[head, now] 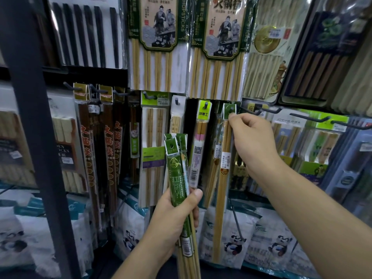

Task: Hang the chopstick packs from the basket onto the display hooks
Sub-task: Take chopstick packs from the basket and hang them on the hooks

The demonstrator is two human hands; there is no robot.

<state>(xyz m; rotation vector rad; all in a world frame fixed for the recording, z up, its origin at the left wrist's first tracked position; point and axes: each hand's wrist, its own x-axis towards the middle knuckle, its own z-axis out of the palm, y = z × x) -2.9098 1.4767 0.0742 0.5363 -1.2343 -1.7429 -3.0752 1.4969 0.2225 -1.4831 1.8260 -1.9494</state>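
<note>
My left hand (173,220) grips a bundle of green-labelled chopstick packs (178,178), held upright in front of the display. My right hand (251,141) pinches the green header of one more chopstick pack (223,178) right at a dark display hook (232,109); the pack hangs straight down below my fingers. Whether the header's hole sits fully on the hook is hidden by my fingertips. No basket is in view.
Other chopstick packs hang on neighbouring hooks (205,105) to the left and right. Bare hooks (267,109) stick out to the right. Large chopstick packs (159,43) hang above. Panda-printed bags (233,244) lie below. A dark shelf post (34,117) stands at the left.
</note>
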